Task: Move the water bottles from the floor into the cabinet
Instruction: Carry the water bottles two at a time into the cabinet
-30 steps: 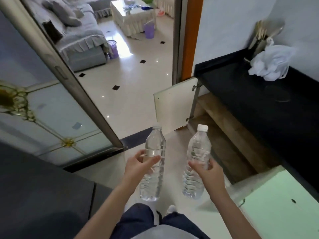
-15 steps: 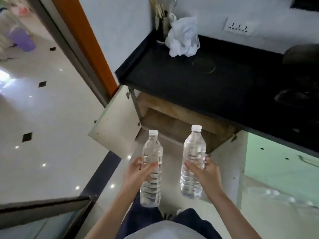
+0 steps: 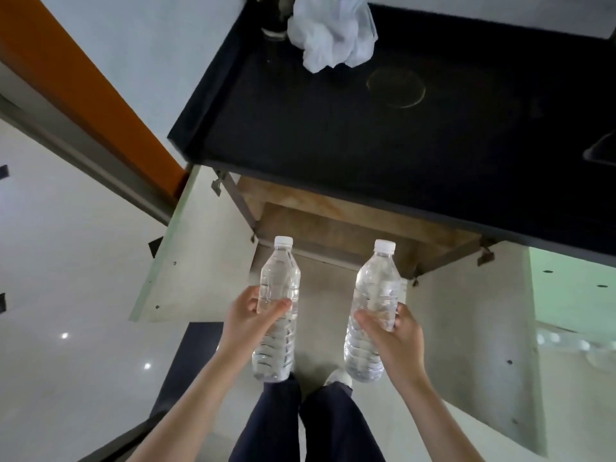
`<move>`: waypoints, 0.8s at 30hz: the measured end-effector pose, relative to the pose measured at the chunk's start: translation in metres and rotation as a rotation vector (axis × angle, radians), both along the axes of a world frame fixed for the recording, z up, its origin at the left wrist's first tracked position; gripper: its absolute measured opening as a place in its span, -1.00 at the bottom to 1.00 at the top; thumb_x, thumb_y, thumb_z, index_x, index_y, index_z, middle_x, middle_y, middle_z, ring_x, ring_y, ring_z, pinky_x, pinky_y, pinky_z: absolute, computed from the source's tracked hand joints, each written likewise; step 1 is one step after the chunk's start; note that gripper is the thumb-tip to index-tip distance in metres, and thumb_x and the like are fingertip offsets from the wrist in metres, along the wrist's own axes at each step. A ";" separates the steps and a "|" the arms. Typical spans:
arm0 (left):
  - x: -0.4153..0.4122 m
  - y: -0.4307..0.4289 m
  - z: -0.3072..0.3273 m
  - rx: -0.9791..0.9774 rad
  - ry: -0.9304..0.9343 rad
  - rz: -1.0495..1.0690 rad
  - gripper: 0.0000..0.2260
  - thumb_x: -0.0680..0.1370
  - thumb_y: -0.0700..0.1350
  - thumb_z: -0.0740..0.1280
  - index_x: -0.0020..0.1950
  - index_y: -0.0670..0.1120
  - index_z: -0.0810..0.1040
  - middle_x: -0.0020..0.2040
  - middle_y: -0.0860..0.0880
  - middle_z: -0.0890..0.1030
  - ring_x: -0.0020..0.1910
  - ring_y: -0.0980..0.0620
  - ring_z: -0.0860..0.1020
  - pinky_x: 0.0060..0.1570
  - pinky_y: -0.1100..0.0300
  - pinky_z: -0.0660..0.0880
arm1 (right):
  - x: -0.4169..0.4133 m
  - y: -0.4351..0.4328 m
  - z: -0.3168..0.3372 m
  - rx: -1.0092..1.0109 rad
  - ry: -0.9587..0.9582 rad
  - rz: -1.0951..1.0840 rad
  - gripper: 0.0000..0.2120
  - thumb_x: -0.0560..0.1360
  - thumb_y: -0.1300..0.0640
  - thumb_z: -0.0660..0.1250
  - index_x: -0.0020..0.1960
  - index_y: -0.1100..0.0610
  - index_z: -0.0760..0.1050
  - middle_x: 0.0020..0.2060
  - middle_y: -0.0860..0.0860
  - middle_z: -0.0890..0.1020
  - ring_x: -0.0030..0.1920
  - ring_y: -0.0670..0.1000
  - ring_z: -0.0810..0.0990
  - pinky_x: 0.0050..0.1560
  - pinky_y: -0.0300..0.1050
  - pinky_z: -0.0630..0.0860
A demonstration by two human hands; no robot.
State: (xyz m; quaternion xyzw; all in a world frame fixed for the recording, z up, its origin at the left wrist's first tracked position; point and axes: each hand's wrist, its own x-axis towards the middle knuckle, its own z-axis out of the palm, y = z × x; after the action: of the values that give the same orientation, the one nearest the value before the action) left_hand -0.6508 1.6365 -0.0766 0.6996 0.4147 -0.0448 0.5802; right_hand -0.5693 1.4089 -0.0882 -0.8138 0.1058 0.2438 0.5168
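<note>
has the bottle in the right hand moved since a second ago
Yes. The right-hand bottle has swung from left of the open cabinet to directly before its opening.

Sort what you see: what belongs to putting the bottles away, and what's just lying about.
For the job: left bottle, gripped by the left hand; right bottle, gripped by the right hand; open cabinet.
Lying about: crumpled white bag on the black counter.
</note>
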 end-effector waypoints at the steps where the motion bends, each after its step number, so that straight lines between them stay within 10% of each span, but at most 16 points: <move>1: 0.005 0.001 -0.020 -0.017 0.005 -0.001 -0.76 0.40 -0.02 0.55 -0.01 0.00 0.59 -0.16 0.03 0.71 -0.22 0.14 0.67 -0.29 0.31 0.52 | 0.004 0.003 -0.019 -0.006 0.012 0.000 -0.74 0.33 -0.05 0.56 -0.10 0.02 0.58 -0.27 -0.07 0.71 -0.26 -0.08 0.70 -0.19 -0.05 0.62; 24: 0.223 0.084 -0.536 -0.128 -0.087 -0.158 -0.68 0.32 0.00 0.60 -0.06 -0.13 0.64 -0.24 -0.09 0.72 -0.31 -0.09 0.70 -0.36 0.16 0.57 | 0.183 0.086 -0.515 -0.093 -0.094 0.044 -0.77 0.33 -0.02 0.58 -0.09 -0.02 0.61 -0.24 -0.10 0.71 -0.22 -0.14 0.68 -0.19 -0.25 0.53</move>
State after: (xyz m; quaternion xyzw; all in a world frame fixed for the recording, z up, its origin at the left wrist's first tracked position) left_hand -0.4282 1.7201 -0.6124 0.6931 0.3288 -0.0863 0.6357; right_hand -0.3865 1.4951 -0.6031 -0.8497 0.0747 0.2114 0.4772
